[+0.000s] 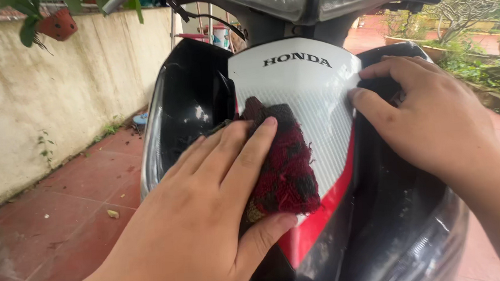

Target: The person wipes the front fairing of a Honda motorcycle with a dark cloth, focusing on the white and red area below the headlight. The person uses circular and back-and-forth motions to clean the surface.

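A motorbike's front panel (304,92), white with a red stripe and black sides, fills the middle of the view. My left hand (208,205) presses a dark red and black rag (283,167) flat against the white part, with fingers spread over the cloth and thumb under its lower edge. My right hand (431,119) rests on the black right side of the panel, fingertips touching the edge of the white part. It holds nothing.
A stained pale wall (48,94) runs along the left, above a red tiled floor (77,218). A hanging terracotta pot (57,24) with leaves is at top left. Garden plants and a low border (474,60) lie to the right. A metal rack (198,23) stands behind the bike.
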